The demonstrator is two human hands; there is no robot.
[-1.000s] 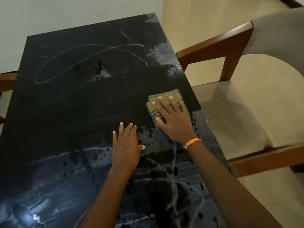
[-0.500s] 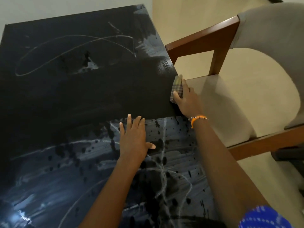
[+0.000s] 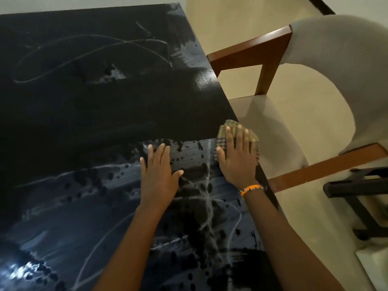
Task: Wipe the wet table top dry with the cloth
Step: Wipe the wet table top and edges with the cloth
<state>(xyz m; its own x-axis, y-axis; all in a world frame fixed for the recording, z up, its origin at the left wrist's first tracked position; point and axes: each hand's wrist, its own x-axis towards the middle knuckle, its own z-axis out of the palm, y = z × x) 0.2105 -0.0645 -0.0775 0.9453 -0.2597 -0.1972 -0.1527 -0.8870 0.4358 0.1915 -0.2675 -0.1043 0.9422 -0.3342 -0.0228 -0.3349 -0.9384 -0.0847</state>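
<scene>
A person's right hand (image 3: 238, 156), fingers straight and spread, presses flat on a folded checked cloth (image 3: 228, 131) at the right-hand edge of a black table top (image 3: 94, 106), the cloth's far end and right side showing beyond the fingertips and slightly overhanging that edge. The left hand (image 3: 159, 175) lies palm down on the table top just beside the right, fingers extended and thumb out, holding nothing. An orange bracelet (image 3: 251, 189) circles the right wrist. Toward the person from the cloth, the table top carries a pale wet sheen broken by dark spots and streaks; beyond the cloth lies a broad matt dark band, and past that, thin looping smear lines and a few pale wet patches near the far corner. A wooden armchair (image 3: 252, 53) with pale upholstery stands just beside the table's right edge, its seat next to the cloth, on a cream floor (image 3: 231, 15).
</scene>
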